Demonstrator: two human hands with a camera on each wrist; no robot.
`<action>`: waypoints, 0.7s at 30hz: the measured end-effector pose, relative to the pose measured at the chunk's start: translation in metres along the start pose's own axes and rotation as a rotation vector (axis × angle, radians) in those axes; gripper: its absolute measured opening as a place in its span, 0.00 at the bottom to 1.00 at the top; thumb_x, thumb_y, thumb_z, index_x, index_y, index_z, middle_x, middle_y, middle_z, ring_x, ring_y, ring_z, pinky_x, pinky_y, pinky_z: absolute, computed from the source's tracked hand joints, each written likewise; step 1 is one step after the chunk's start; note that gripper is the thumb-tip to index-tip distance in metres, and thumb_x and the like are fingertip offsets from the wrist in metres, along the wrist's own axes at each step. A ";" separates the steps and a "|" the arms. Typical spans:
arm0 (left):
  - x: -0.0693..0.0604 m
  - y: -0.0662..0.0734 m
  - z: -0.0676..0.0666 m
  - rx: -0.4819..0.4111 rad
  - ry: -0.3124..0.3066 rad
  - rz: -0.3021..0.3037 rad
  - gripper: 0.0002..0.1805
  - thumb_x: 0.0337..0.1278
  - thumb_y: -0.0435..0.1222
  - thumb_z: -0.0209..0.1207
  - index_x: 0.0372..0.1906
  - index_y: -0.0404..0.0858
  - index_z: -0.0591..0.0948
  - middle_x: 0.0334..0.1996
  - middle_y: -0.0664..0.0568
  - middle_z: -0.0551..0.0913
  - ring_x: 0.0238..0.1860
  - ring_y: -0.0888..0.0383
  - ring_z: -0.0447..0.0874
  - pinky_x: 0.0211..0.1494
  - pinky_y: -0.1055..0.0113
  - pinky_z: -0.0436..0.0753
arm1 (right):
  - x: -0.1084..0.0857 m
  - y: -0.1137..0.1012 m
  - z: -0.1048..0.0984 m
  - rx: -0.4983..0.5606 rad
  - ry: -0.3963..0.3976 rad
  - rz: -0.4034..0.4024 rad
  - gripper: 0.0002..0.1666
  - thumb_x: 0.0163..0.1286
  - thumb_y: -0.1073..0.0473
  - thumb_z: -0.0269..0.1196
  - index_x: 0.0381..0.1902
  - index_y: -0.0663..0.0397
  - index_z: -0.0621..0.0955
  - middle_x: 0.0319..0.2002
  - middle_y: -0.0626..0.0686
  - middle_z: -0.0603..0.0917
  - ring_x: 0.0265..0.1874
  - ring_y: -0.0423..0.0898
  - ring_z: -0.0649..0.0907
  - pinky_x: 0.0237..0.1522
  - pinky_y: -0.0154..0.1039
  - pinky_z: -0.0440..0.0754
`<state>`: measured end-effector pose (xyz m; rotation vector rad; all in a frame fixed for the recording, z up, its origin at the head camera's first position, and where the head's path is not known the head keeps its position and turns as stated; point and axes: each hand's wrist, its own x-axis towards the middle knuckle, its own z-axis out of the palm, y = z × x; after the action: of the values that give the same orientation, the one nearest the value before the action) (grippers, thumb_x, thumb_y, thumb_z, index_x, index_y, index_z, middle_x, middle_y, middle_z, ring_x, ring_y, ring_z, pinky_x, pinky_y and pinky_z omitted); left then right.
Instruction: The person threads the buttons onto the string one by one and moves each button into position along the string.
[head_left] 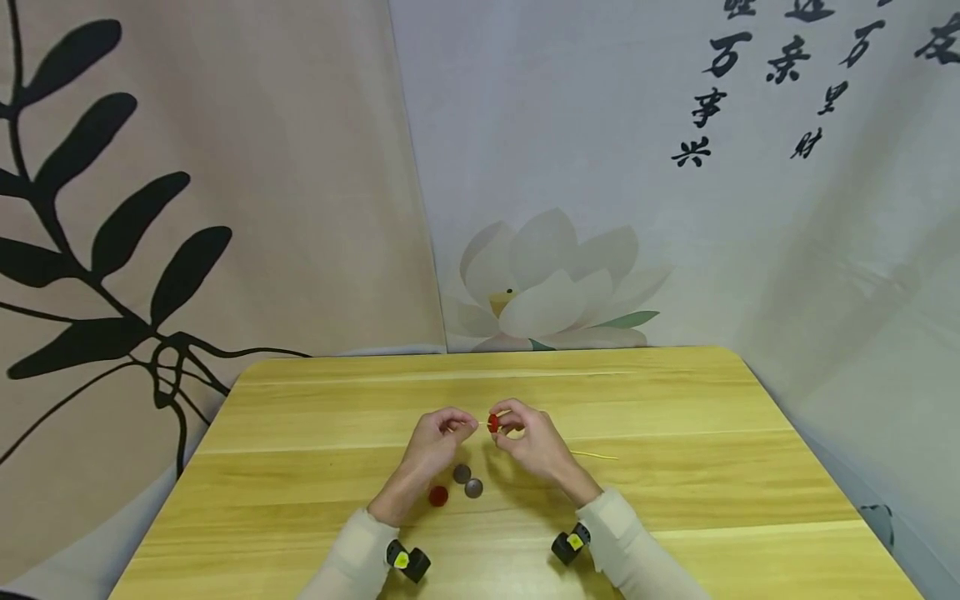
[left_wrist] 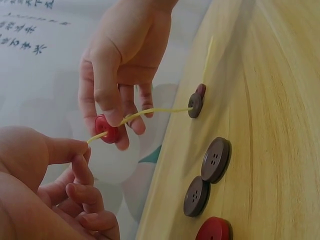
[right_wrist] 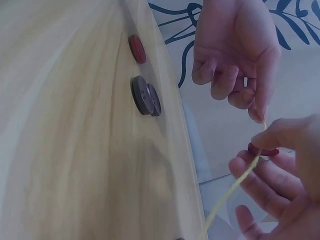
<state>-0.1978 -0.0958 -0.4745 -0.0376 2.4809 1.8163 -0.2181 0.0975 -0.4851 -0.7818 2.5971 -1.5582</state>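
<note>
My left hand [head_left: 438,440] pinches the end of a yellow string [left_wrist: 165,109] between thumb and index finger. Just to its right, my right hand [head_left: 534,442] holds a red button [left_wrist: 101,126] by its edge, with the string running through it. In the left wrist view, the string goes on to a dark brown button [left_wrist: 195,106] and a dark red button [left_wrist: 201,90], close together by the tabletop. Two dark grey-brown buttons [head_left: 462,474] lie touching below the hands. Beside them is another red button [head_left: 438,496], near the left wrist.
The yellow wooden table [head_left: 720,467] has its far edge against a printed cloth backdrop [head_left: 315,183]. The string's tail [head_left: 596,455] lies on the table right of the right hand. Each wrist wears a small black camera [head_left: 408,560].
</note>
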 end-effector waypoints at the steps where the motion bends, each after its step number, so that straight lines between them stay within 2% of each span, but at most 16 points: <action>1: 0.000 0.000 0.000 -0.003 0.000 -0.003 0.08 0.65 0.39 0.62 0.39 0.37 0.84 0.32 0.51 0.77 0.34 0.55 0.71 0.38 0.63 0.70 | 0.000 0.000 0.000 -0.006 0.001 0.000 0.18 0.64 0.68 0.65 0.52 0.62 0.78 0.41 0.57 0.89 0.37 0.46 0.85 0.43 0.50 0.80; 10: 0.001 -0.002 -0.004 0.000 0.000 -0.003 0.09 0.66 0.38 0.61 0.41 0.36 0.85 0.33 0.50 0.78 0.35 0.55 0.72 0.39 0.63 0.71 | 0.001 0.003 0.000 -0.021 0.017 -0.004 0.16 0.64 0.68 0.66 0.50 0.59 0.79 0.40 0.56 0.89 0.38 0.47 0.85 0.44 0.55 0.79; 17: 0.000 -0.001 -0.007 -0.002 -0.004 0.013 0.10 0.67 0.37 0.60 0.42 0.34 0.84 0.32 0.51 0.78 0.35 0.55 0.72 0.39 0.64 0.71 | 0.000 0.002 -0.001 -0.027 0.026 0.017 0.16 0.64 0.68 0.66 0.51 0.58 0.80 0.39 0.50 0.89 0.39 0.47 0.86 0.48 0.56 0.79; 21: -0.001 -0.001 -0.008 -0.003 0.002 0.013 0.09 0.66 0.38 0.60 0.41 0.36 0.85 0.33 0.51 0.78 0.35 0.56 0.72 0.38 0.65 0.71 | 0.000 0.002 -0.002 -0.033 0.030 0.020 0.16 0.64 0.67 0.67 0.51 0.58 0.80 0.40 0.49 0.89 0.40 0.47 0.85 0.50 0.56 0.79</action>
<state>-0.1972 -0.1041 -0.4728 -0.0237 2.4856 1.8256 -0.2189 0.0998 -0.4858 -0.7373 2.6501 -1.5373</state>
